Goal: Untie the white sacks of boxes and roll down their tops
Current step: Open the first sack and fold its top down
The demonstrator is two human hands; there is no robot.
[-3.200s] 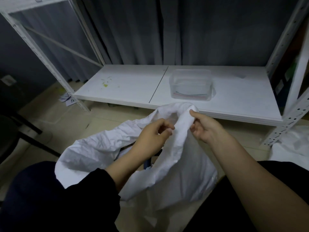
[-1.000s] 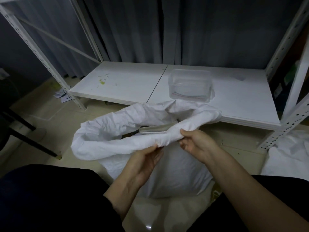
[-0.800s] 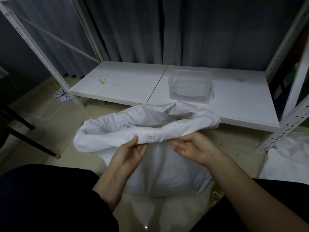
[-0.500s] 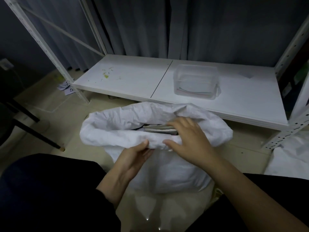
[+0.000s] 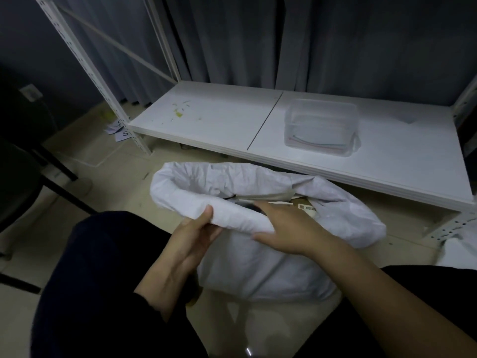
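Head view: white sack (image 5: 258,267) stands on the floor before the shelf's (image 5: 206,125) front edge, left hand (image 5: 196,231) pinching its rolled near rim, right hand (image 5: 286,228) draped over it, fingers inside; soft, crinkly, probably light cloth, best gripped at the rim.

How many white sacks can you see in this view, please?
2. One open sack stands on the floor before the person, both hands on its rolled rim. A second sack is cut off at the right edge. Others may lie out of frame.
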